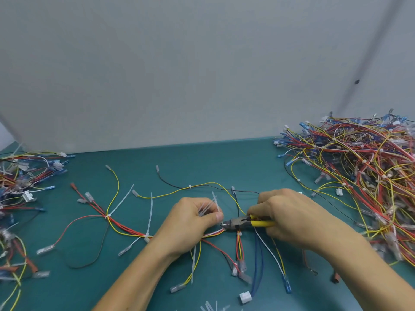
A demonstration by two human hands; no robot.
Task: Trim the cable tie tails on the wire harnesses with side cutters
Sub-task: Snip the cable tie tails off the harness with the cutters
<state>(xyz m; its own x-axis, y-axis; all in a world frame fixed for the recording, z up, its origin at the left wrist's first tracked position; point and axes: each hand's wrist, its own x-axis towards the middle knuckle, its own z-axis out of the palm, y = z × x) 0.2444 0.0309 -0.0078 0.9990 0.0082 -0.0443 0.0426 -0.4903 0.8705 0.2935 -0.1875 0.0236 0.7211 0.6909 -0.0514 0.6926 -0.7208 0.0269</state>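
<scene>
1. Centrally on the green table (202, 162), a little toward 6 o'clock, both hands meet over one wire harness (125, 227) that lies spread out flat.
2. The left hand (190, 223) is curled. Its thumb and fingers pinch a bunch of white tie tails (207, 206), which stick up toward 12 o'clock. The hand rests on the red and yellow wires of the harness.
3. The right hand (289, 218) is closed around the yellow handles of the side cutters (241, 222). The dark nose of the tool points to 9 o'clock and reaches the harness just beside the left thumb. I cannot tell if the blades are closed on a tail.
4. Three long tails on this harness are not trimmed:
   - one tail (121, 199) at 9 o'clock from the left hand, leaning to 1 o'clock;
   - a second tail (151, 212) nearer to the hand, almost upright;
   - a third tail (193, 263) under the left wrist, pointing to 6 o'clock.
5. A white connector (245, 297) on blue wires lies at 6 o'clock from the cutters.
6. Some short cut pieces (211, 307) lie at the bottom edge, at 6 o'clock.
7. A big pile of harnesses (359, 167) fills the table at 3 o'clock.
8. A smaller pile (27, 171) lies at 9 o'clock, well apart from the hands.
9. A grey wall (202, 63) stands behind the table, at 12 o'clock.
</scene>
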